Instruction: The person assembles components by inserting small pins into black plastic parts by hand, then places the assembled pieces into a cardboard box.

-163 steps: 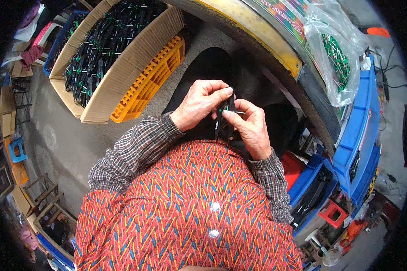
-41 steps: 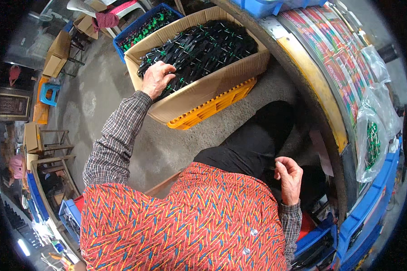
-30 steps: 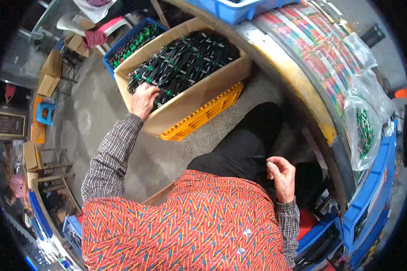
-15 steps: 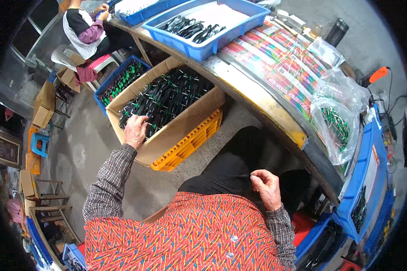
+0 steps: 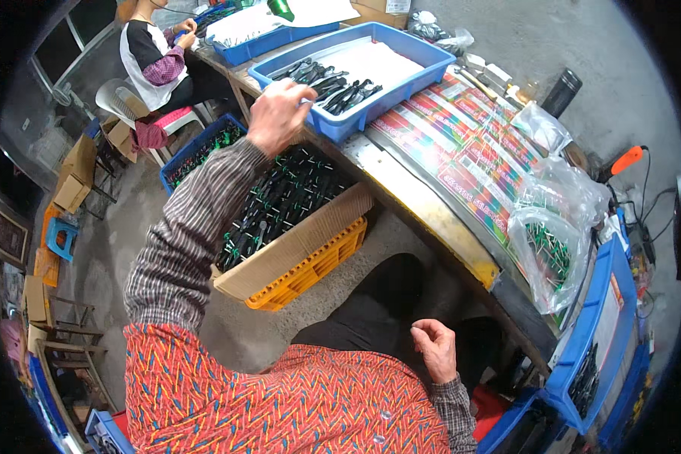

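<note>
My left hand is raised over the near left rim of a blue plastic tray, its fingers bent and parted, with nothing seen in them. Long black plastic pieces lie in that tray beside a white sheet. Below my left forearm stands a cardboard box full of black pieces with green and white parts. My right hand hangs above my lap, thumb and fingertips drawn together; whatever they may hold is too small to make out.
The box rests on a yellow crate. Printed colourful sheets cover the bench, and a clear plastic bag holds green and white sticks. Another blue tray stands at the right. A person sits working at the far left.
My left hand has left the cardboard box and moved up and right to the blue tray. My right hand stays above my lap, slightly lower in the picture.
</note>
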Motion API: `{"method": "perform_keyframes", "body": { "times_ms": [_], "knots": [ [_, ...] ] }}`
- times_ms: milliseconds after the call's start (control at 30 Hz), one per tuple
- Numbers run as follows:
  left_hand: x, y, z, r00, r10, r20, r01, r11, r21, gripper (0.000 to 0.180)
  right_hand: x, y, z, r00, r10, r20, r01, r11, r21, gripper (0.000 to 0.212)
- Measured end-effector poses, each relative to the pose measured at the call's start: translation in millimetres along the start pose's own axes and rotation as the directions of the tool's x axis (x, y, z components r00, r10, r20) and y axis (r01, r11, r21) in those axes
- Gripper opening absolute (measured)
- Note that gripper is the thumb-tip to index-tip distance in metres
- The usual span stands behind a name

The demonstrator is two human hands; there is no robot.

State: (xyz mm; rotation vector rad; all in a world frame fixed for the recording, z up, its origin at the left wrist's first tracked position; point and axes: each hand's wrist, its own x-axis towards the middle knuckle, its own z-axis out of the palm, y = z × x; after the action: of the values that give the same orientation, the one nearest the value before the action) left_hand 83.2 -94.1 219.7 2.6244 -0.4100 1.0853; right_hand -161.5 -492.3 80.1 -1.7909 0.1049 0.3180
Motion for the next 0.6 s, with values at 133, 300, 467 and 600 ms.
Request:
{"method": "perform_keyframes", "body": {
  "times_ms": [133, 300, 467, 600],
  "knots": [
    [48, 14, 31, 0.964, -0.082, 0.253, 0.094, 0.995, -0.034, 0.016, 1, 2, -1, 1.000, 0.026, -0.004, -0.026, 0.999, 0.027, 0.015],
    [70, 12, 66, 0.926, -0.098, 0.363, 0.136, 0.987, -0.081, 0.022, 0, 9, -4, 0.999, 0.041, -0.034, -0.041, 0.999, -0.001, 0.015],
    [83, 17, 78, 0.906, -0.041, 0.422, 0.120, 0.980, -0.161, 0.026, 3, 21, -6, 0.998, 0.041, -0.040, -0.042, 0.999, -0.013, 0.018],
    [82, 16, 85, 0.899, -0.035, 0.437, 0.165, 0.951, -0.262, 0.030, 4, 26, -6, 0.998, 0.045, -0.043, -0.046, 0.999, -0.010, 0.019]
  ]
}}
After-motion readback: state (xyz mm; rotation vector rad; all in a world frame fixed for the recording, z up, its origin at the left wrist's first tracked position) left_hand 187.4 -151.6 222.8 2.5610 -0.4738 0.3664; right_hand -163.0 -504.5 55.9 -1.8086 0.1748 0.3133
